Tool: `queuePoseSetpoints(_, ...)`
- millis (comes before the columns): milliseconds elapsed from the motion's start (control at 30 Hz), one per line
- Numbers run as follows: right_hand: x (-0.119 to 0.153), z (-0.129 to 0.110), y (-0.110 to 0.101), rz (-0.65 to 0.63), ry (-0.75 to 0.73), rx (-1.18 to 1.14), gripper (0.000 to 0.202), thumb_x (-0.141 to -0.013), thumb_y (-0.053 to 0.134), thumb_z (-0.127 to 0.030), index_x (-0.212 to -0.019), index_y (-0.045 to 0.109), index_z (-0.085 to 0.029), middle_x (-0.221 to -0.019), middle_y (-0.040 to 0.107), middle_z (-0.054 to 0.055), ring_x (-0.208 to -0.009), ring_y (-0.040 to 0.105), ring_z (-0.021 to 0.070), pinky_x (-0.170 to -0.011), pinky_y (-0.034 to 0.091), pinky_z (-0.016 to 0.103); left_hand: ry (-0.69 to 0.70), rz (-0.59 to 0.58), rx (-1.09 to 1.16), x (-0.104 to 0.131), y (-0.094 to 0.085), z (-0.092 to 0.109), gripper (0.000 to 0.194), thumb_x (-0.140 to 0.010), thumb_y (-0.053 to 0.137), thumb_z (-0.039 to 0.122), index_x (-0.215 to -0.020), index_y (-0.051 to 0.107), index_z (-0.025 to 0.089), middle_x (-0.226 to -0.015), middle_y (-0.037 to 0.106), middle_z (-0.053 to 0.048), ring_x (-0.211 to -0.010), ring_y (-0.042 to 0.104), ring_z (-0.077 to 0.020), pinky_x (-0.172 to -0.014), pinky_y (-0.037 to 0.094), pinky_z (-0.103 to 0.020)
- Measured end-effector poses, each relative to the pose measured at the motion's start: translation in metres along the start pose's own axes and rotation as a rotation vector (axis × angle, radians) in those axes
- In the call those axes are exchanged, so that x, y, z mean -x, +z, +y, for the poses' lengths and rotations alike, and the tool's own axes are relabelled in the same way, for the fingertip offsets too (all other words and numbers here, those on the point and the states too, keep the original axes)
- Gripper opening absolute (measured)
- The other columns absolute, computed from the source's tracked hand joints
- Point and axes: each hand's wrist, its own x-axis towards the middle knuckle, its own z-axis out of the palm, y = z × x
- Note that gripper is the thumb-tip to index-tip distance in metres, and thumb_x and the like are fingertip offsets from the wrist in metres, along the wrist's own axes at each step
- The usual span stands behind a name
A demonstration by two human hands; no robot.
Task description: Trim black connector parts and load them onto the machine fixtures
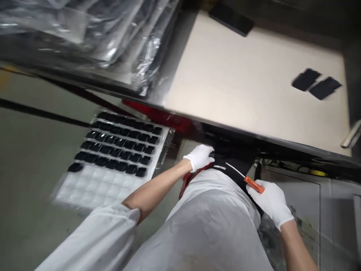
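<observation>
My right hand, in a white glove, is closed round the orange handle of a screwdriver. Its thin metal shaft points up and left, over my dark-clad lap. My left hand, also gloved in white, is beside my lap below the table edge. Its fingers are curled, and a small dark thing shows at the fingertips, too unclear to name. To the left of that hand, low down, lies a white tray with rows of small black parts. Its nearer rows hold no black parts.
Two flat black pieces lie on the pale tabletop, with a dark flat slab at its far edge. Plastic-wrapped stacks stand at upper left. A red thing and cables are under the table.
</observation>
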Motion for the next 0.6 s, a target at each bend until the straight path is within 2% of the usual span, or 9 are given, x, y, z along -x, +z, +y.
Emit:
queuePoseSetpoints(67, -0.006, -0.017, 0.0, -0.032, -0.042, 0.064, 0.033, -0.083, 0.059, -0.059, -0.078, 0.075, -0.03, -0.076, 0.076, 0.005, -0.072, 0.067, 0.0263, -0.067, 0.043, 0.034, -0.021, 0.058, 0.03, 0.015, 0.002, -0.013, 0.024, -0.076, 0.076, 0.021, -0.098, 0.079, 0.015, -0.095, 0.076, -0.014, -0.1, 0.07, -0.038, -0.097, 0.05, -0.049)
queuePoseSetpoints(133, -0.014, -0.024, 0.007, -0.081, -0.003, 0.072, 0.036, -0.08, 0.062, -0.062, -0.089, 0.079, -0.031, -0.08, 0.078, 0.006, -0.075, 0.07, 0.029, -0.069, 0.047, 0.037, -0.045, 0.103, 0.111, 0.031, 0.002, -0.034, 0.023, -0.073, 0.081, 0.023, -0.096, 0.08, 0.019, -0.093, 0.078, -0.009, -0.095, 0.072, -0.0311, -0.092, 0.054, -0.041)
queuePoseSetpoints(233, -0.031, -0.012, 0.031, -0.132, 0.021, -0.104, 0.048, -0.074, 0.066, -0.063, -0.104, 0.079, -0.028, -0.095, 0.081, 0.007, -0.092, 0.075, 0.0313, -0.08, 0.055, 0.038, -0.157, 0.286, 0.271, 0.065, -0.011, -0.086, 0.036, -0.068, 0.088, 0.022, -0.102, 0.077, 0.019, -0.099, 0.078, -0.005, -0.092, 0.073, -0.0228, -0.086, 0.057, -0.031)
queuePoseSetpoints(300, -0.041, 0.007, 0.051, -0.122, 0.054, -0.286, 0.058, -0.068, 0.07, -0.063, -0.109, 0.078, -0.023, -0.106, 0.082, 0.008, -0.107, 0.074, 0.0317, -0.091, 0.056, 0.035, -0.307, 0.499, 0.35, 0.101, -0.035, -0.133, 0.037, -0.071, 0.088, 0.023, -0.104, 0.073, 0.015, -0.096, 0.077, -0.006, -0.088, 0.072, -0.0206, -0.082, 0.059, -0.03)
queuePoseSetpoints(367, -0.05, 0.029, 0.068, -0.098, 0.134, -0.375, 0.066, -0.064, 0.075, -0.064, -0.112, 0.077, -0.02, -0.11, 0.081, 0.01, -0.114, 0.073, 0.0325, -0.095, 0.057, 0.035, -0.486, 0.73, 0.39, 0.147, -0.068, -0.184, 0.028, -0.08, 0.084, 0.027, -0.098, 0.07, 0.012, -0.086, 0.073, -0.005, -0.078, 0.069, -0.0182, -0.074, 0.059, -0.03)
queuePoseSetpoints(500, -0.066, 0.06, 0.089, -0.046, 0.239, -0.359, 0.07, -0.059, 0.082, -0.06, -0.114, 0.077, -0.018, -0.104, 0.082, 0.013, -0.105, 0.076, 0.0354, -0.085, 0.063, 0.038, -0.812, 1.108, 0.418, 0.247, -0.134, -0.278, 0.022, -0.098, 0.069, 0.033, -0.099, 0.065, 0.011, -0.085, 0.065, -0.002, -0.07, 0.062, -0.013, -0.066, 0.056, -0.027)
queuePoseSetpoints(600, -0.076, 0.066, 0.093, -0.051, 0.292, -0.398, 0.074, -0.056, 0.085, -0.057, -0.116, 0.075, -0.015, -0.099, 0.082, 0.015, -0.097, 0.078, 0.0365, -0.076, 0.064, 0.038, -0.997, 1.285, 0.42, 0.296, -0.161, -0.332, 0.018, -0.101, 0.065, 0.029, -0.105, 0.063, 0.011, -0.089, 0.063, -0.002, -0.07, 0.06, -0.012, -0.064, 0.055, -0.026)
